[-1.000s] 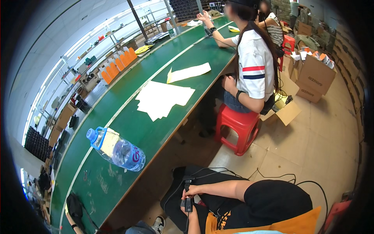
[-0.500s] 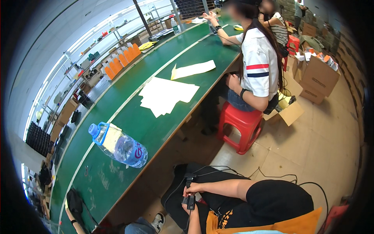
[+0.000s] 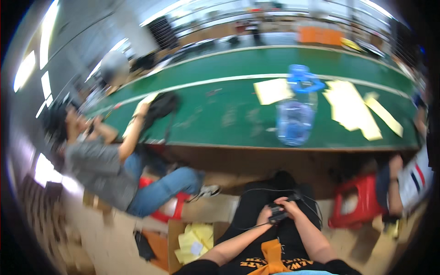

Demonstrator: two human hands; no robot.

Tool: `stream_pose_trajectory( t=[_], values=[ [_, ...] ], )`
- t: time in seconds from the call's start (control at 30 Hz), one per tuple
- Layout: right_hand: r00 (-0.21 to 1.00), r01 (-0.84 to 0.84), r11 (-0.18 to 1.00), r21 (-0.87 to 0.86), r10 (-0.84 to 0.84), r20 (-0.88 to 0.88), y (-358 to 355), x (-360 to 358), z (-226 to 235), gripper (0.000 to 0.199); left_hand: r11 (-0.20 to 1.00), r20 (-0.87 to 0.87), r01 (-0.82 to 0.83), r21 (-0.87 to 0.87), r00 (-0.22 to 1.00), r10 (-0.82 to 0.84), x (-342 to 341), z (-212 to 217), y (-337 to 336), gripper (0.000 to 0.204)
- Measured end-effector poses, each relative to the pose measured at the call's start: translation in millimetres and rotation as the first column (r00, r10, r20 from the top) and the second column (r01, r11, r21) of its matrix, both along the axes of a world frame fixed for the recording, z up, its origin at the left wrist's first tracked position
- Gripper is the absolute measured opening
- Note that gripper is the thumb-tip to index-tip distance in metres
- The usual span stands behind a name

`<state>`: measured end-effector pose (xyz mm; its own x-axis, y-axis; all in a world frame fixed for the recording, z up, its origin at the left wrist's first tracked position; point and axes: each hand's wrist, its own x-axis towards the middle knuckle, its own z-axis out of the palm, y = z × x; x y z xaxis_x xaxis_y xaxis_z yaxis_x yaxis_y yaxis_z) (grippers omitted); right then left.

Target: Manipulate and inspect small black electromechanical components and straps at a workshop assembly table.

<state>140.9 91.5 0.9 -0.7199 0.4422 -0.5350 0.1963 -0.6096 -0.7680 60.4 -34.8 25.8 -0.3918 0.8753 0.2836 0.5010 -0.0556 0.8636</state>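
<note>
Small black device [image 3: 276,213] with thin black cable [image 3: 256,190] — held low in the lap, between both hands, over black trousers, well below the table edge. Left hand [image 3: 265,214] wrapped on device's left side, right hand [image 3: 288,208] on its right; fingers [image 3: 280,200] of both curled in and pressed around the device, thumbs on top. Exact shape of the device too blurred to tell; dark, compact, cable looping out across the lap toward both sides.

Edges and room: green table [image 3: 220,114] runs across the upper half, its brown front edge just beyond the knees. Open floor strip between lap and table edge. Left side crowded — seated person in grey shirt and jeans [image 3: 110,169] on a red stool [image 3: 172,208], cardboard box with yellow sheets [image 3: 195,240] just beside the left forearm. Right side: second red stool [image 3: 355,206] with another seated person [image 3: 408,183], near the right elbow. On table: clear water bottle with blue cap [image 3: 295,110], lying well apart from the hands; pale yellow paper sheets [image 3: 353,107] to its right, one sheet [image 3: 272,90] to its left; black bag [image 3: 160,105] at the far left.

Versus earlier frame: view swung round — table now faces squarely instead of running away diagonally; bottle now centre-top. Hands and device unchanged in the lap, same grip.
</note>
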Motion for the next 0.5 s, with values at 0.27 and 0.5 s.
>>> stream_pose_trajectory(
  t=[0.27, 0.5],
  values=[
    [0.997, -0.082, 0.996, 0.040, 0.082, 0.007, -17.9, -8.6, 13.5, 0.018, 0.992, 0.056, -0.129, -0.006, 0.990, 0.129, -0.3, -11.2, -20.9, 0.031],
    [0.999, 0.034, 0.999, 0.022, -0.034, 0.010, -3.9, 5.1, 23.2, 0.017, 0.998, 0.031, -0.032, -0.058, 0.999, 0.034, 4.4, 2.7, -3.3, 0.030]
  ],
)
